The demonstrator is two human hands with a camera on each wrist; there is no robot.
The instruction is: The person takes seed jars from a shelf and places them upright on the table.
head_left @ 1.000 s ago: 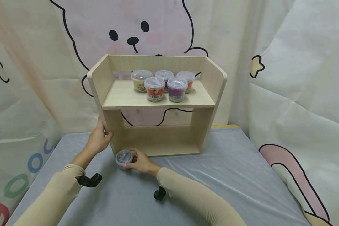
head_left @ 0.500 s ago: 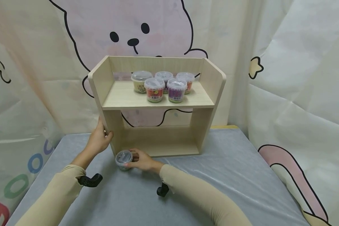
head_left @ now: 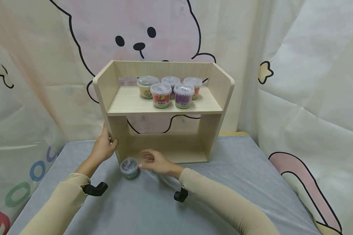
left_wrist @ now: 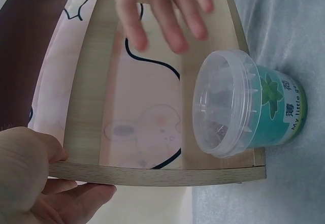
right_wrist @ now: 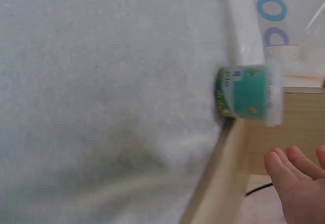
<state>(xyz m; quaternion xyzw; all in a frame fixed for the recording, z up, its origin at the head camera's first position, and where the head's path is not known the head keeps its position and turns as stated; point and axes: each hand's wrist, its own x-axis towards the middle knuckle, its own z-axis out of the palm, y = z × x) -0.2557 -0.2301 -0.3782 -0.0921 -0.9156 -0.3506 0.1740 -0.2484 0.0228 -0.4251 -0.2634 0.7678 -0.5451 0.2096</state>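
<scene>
My left hand (head_left: 104,147) grips the front edge of the left side panel of a pale wooden two-tier shelf (head_left: 164,113); in the left wrist view thumb and fingers (left_wrist: 84,203) lie on either side of that panel. A teal-labelled plastic cup (head_left: 129,168) with a clear lid stands upright on the table at the shelf's lower left front corner. Just to the right of this cup, my right hand (head_left: 159,162) is apart from it, fingers loosely bent and holding nothing. The right wrist view shows the cup (right_wrist: 249,93) beyond the fingertips.
Several lidded cups stand on the upper tier, among them a red-labelled cup (head_left: 161,95) and a purple-labelled cup (head_left: 183,96). A grey-blue cloth (head_left: 223,182) covers the table. Behind hangs a curtain (head_left: 170,29) printed with a bear.
My right hand has let go of the teal-labelled cup and moved away to the right. The cup stays in place, and my left hand keeps its grip on the panel.
</scene>
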